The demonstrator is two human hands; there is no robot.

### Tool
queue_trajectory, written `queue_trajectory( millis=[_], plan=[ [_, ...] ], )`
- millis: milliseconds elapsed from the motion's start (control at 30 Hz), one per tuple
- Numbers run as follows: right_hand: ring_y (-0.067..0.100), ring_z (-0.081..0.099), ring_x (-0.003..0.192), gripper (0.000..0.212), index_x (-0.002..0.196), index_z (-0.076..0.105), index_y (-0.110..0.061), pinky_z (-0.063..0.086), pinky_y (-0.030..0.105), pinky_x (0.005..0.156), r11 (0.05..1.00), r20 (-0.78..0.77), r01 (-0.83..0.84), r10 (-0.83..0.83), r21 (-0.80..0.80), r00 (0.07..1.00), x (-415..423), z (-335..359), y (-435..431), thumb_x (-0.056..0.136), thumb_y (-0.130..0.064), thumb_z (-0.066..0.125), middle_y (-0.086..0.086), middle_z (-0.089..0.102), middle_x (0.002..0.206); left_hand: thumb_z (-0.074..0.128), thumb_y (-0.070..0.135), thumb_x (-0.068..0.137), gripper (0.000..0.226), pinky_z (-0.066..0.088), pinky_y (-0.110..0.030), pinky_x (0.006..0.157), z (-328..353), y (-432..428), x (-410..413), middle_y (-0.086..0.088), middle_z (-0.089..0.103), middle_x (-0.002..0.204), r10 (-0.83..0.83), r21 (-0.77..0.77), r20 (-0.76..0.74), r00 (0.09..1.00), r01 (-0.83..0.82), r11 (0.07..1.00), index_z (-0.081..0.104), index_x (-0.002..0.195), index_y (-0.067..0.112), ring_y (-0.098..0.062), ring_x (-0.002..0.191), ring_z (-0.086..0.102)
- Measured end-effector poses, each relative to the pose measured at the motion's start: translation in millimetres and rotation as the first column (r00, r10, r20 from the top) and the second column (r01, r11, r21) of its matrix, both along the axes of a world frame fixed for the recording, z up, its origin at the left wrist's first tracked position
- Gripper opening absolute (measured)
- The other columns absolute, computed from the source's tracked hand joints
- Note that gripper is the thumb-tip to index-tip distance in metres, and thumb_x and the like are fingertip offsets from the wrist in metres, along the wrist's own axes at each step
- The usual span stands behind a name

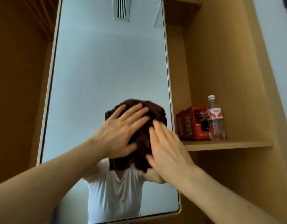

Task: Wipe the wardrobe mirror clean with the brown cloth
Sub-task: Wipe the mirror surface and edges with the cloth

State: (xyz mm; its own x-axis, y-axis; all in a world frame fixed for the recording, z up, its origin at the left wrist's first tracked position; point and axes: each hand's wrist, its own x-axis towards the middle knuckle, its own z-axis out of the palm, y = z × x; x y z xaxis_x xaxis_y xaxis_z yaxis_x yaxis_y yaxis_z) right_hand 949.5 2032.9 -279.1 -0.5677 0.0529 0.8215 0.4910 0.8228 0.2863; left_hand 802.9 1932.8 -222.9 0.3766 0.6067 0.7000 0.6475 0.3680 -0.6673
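A wardrobe [220, 70] of pale wood fills the view, and a tall mirror [107, 70] is set into it, seen from below. To the right of the mirror a shelf [233, 145] carries a red box [196, 125] and a water bottle [214, 120], which stand just beside each other and apart from the glass.

The brown cloth [155, 113] is bunched into a pad and held against the lower half of the mirror, near its right edge. It is pressed there by the left hand [121, 131] from the upper left and by the right hand [167, 147] from the lower right. No pinching grip is used: the fingers of both hands are straight and spread and are laid flat on the back of the cloth. This is presumably done so that pressure is shared over a wide patch and the pad is kept from sliding down the upright glass. The right hand is slightly blurred.

A white shirt [117, 191] is reflected below the cloth. The wiping is judged to be under way. Whether the large upper part of the mirror has been covered cannot be told, as no streaks can be made out.
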Motion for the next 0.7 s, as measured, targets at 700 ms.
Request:
queue_trajectory(
  millis=[700],
  plan=[
    [0.039,0.046,0.12,0.059,0.133,0.044,0.005,0.036,0.046,0.102,0.963,-0.017,0.268,-0.267,0.043,0.964,18.3,-22.1,23.8,0.089,-0.032,0.053,0.028,0.044,0.135,0.042,0.059,0.077,0.078,0.012,-0.053,0.115,-22.6,43.9,10.7,-0.006,0.03,0.154,-0.046,-0.046,-0.103,0.994,0.041,0.998,0.041,0.143,0.018,-0.025,0.145,0.018]
  ],
)
